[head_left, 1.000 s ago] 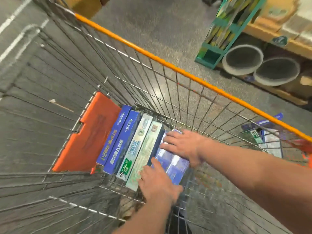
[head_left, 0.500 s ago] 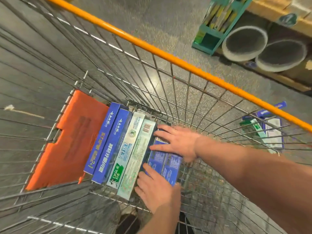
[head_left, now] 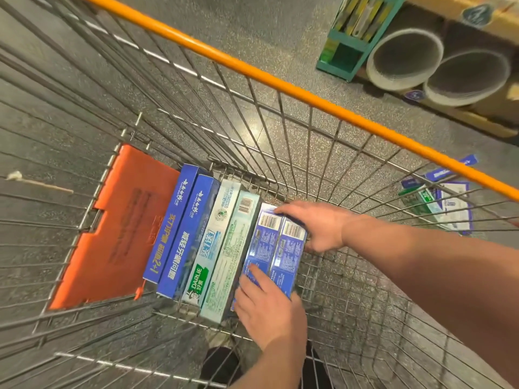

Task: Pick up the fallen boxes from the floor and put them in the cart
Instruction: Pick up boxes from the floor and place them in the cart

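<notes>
Wire mesh all round: the cart is a grid of thin steel rods under a smooth orange rim bar, with a flat orange plastic flap at nine o'clock on its floor. Long, glossy cardboard boxes lie side by side, long axes running from one o'clock to seven. The blue twin pack sits at the row's three o'clock end. The left hand presses flat on its near end, fingers together; the right hand cups its far end, fingers spread. More boxes on the floor lie outside at three o'clock on speckled grey flooring.
</notes>
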Motion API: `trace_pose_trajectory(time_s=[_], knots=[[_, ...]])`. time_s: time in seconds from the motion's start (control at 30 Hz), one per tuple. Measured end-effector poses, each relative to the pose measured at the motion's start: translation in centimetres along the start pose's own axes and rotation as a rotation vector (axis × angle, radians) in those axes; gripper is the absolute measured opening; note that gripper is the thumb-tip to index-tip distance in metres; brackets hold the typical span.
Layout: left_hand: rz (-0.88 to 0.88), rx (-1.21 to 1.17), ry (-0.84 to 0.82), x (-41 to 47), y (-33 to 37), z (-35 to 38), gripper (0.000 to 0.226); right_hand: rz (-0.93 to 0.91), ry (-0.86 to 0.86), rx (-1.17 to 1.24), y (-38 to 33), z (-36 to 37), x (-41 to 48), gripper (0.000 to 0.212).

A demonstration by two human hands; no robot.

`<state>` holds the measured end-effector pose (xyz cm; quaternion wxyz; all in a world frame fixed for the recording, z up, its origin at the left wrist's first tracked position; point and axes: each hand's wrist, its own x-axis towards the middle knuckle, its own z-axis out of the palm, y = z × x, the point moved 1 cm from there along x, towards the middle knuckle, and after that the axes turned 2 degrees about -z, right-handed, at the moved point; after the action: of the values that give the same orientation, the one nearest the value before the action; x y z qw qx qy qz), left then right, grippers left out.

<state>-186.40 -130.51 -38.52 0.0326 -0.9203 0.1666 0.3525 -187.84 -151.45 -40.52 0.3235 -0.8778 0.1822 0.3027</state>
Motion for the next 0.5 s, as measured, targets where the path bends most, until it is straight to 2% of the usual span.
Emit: trace_pose_trajectory(time_s=[0.1, 0.2, 0.3, 0.43, 0.5], knots=[[-0.024, -0.017, -0.016, 0.1, 0.1, 0.0, 0.099, 0.058, -0.030, 0.145, -0.1, 0.0, -0.1, 0.107], [-0.023, -0.025, -0.008, 0.0, 0.1, -0.3, 0.104, 0.132, -0.014, 0.353, -1.0, -0.2, -0.1, 0.079], [-0.001, -0.023, 0.022, 0.0, -0.5, -0.2, 0.100, 0.213, 0.065, 0.420, -1.2, 0.2, -0.2, 0.083], [0.053, -0.022, 0.070, -0.1, -0.9, 0.0, 0.093, 0.309, 0.115, 0.560, -0.3, 0.6, -0.8, 0.067], [0.089, -0.018, 0.080, -0.1, -0.9, 0.0, 0.081, 0.331, 0.127, 0.583, -0.1, 0.4, -1.2, 0.064]])
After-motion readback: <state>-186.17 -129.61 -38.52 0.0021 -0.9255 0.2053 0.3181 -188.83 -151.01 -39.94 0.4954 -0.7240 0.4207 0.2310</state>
